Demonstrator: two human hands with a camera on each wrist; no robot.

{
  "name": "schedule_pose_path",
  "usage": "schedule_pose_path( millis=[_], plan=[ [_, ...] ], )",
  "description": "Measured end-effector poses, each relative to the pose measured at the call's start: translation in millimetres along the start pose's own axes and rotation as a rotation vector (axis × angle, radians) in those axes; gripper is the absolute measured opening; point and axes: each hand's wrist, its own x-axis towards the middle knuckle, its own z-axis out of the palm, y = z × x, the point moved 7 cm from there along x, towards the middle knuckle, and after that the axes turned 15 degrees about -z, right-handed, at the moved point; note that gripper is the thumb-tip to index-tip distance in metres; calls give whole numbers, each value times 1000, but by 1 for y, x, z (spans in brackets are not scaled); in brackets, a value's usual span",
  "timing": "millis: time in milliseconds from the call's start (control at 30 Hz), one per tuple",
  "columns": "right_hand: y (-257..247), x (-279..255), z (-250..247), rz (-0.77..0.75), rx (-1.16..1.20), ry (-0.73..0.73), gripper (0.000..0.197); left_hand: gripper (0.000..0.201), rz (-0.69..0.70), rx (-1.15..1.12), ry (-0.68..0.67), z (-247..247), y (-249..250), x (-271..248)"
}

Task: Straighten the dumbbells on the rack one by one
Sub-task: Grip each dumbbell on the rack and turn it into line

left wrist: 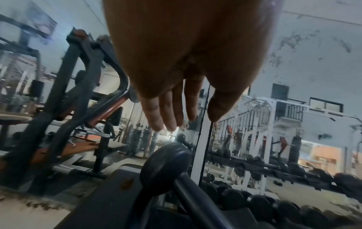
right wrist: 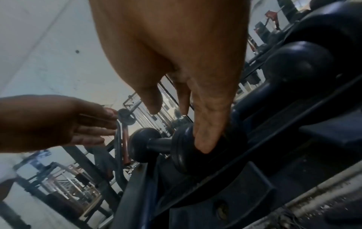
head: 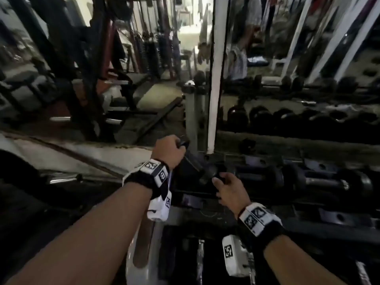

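Observation:
A small black dumbbell [head: 209,172] lies slanted at the left end of the rack [head: 267,204], its far head [head: 183,144] pointing away toward the mirror. My left hand [head: 174,146] hovers at that far head [left wrist: 166,162], fingers [left wrist: 156,119] straight and holding nothing. My right hand [head: 222,182] rests straight fingers [right wrist: 205,136] against the near head [right wrist: 188,155], thumb [right wrist: 153,102] free. The short handle [right wrist: 158,144] shows between the two heads.
More black dumbbells [head: 318,182] lie to the right on the same tier. A wall mirror [head: 287,79] with a white post [head: 216,89] stands behind the rack. Benches and machine frames [head: 123,89] fill the left. A chrome bar [head: 61,178] lies low on the left.

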Motion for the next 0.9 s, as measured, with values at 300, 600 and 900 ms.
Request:
schedule_pose_path(
  millis=[300,600,900],
  plan=[
    [-16,36,23,200,-100,139,54,64,-6,138,-266,64,6,106],
    [-22,39,32,228,-62,252,54,59,-51,204,-314,81,-2,118],
    [-56,51,2,80,-73,166,58,52,-286,13,-170,40,-23,98]
  ],
)
